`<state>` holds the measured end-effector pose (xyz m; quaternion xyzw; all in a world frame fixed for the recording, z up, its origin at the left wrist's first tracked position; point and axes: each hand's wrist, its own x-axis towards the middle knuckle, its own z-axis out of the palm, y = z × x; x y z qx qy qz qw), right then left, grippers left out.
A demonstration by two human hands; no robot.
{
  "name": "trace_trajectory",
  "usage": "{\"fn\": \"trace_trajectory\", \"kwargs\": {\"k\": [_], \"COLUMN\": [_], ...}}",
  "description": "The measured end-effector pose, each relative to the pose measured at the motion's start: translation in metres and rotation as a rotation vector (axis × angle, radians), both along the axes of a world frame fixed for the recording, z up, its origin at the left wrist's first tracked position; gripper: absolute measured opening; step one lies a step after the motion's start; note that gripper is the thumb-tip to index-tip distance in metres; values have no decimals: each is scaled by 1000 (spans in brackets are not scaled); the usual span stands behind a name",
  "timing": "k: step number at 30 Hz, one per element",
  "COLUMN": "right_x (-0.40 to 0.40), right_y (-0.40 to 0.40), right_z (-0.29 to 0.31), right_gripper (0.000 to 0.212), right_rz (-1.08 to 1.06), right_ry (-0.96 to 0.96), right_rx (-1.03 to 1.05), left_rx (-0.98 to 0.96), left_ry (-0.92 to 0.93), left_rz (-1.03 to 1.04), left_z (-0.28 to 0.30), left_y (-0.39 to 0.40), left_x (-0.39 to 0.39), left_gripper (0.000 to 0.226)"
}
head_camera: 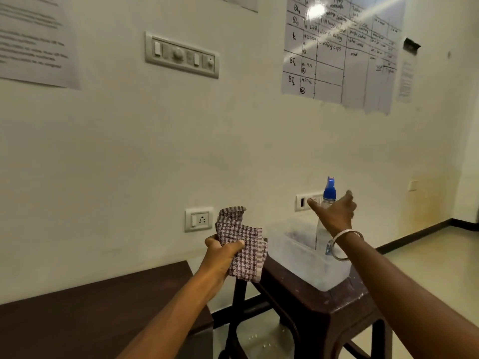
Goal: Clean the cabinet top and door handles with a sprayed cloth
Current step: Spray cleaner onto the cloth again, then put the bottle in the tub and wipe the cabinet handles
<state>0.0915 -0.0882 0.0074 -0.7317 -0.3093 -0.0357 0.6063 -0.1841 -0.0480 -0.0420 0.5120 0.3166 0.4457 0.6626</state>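
Barely begun: left hand [223, 255] grips the checked cloth [243, 244] at centre frame, right hand [334, 213] spreads toward the spray bottle [327, 203]; spraying and wiping seemingly remain.

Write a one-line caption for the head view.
Left hand grips checked cloth; open right hand reaches for spray bottle.

A dark brown stool [334, 304] stood on the pale floor [420, 268] by the wall, bearing a clear plastic tub [303, 257]. Just left of it sat a dark brown cabinet top [85, 314].
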Motion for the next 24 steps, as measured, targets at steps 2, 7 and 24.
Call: {"fn": "trace_trajectory", "kwargs": {"k": [2,7,24], "right_x": [-13,-58,-262], "right_y": [-6,-21,-27], "right_z": [-2,-15,-112], "right_gripper": [115,97,71], "right_rz": [-79,-168,1266], "right_ry": [-40,-292,-733], "right_rx": [18,224,-234], "left_rx": [4,-6,-197], "left_ry": [52,134,96], "left_rz": [3,53,119], "left_z": [0,0,-51], "left_y": [-4,-11,-31], "left_x": [-13,-42,-162], "left_gripper": [49,50,17]}}
